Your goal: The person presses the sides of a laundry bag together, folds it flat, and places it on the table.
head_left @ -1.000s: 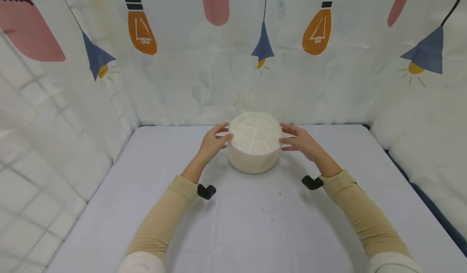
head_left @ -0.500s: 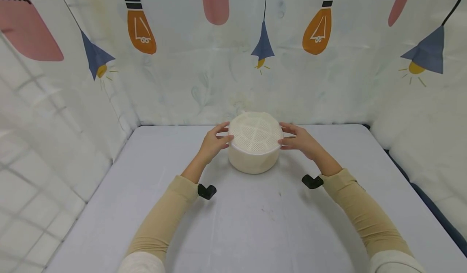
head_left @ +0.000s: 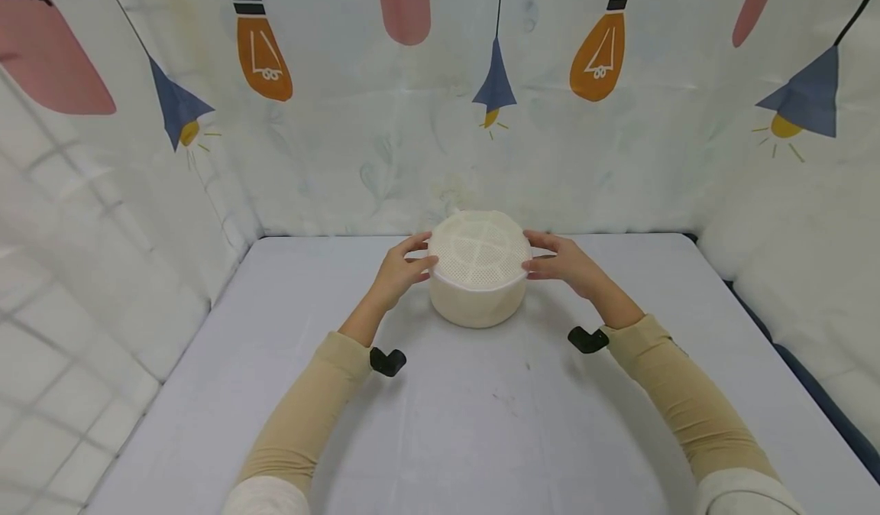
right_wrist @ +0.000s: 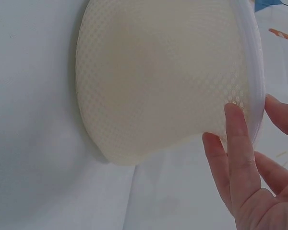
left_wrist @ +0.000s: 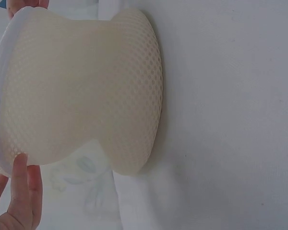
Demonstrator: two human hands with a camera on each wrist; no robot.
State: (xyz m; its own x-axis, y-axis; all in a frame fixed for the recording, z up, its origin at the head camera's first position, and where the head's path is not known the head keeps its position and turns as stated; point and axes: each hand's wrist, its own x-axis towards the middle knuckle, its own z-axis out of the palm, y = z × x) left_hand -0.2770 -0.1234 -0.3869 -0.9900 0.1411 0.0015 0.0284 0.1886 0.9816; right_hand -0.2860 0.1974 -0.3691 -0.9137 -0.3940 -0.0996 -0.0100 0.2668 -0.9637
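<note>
A cream mesh laundry bag (head_left: 480, 301), drum-shaped with a pale rim band, stands upright on the white table near its back edge. Its sides bow inward at the middle in the left wrist view. My left hand (head_left: 402, 270) holds the left side of the upper rim, fingertips on the mesh (left_wrist: 77, 86). On the opposite side my right hand (head_left: 564, 267) holds the rim, with the thumb at the top edge and fingers (right_wrist: 240, 148) against the side wall. The inside of the bag is hidden.
The white-covered table (head_left: 467, 438) stretches toward me, with faint specks on it. A white curtain (head_left: 330, 156) printed with lamps and bulbs hangs close behind the bag. Black wrist devices (head_left: 389, 362) stick out below both sleeves.
Hardly anything differs. The right hand's fingers sit slightly closer in against the bag's rim; the bag stays where it was.
</note>
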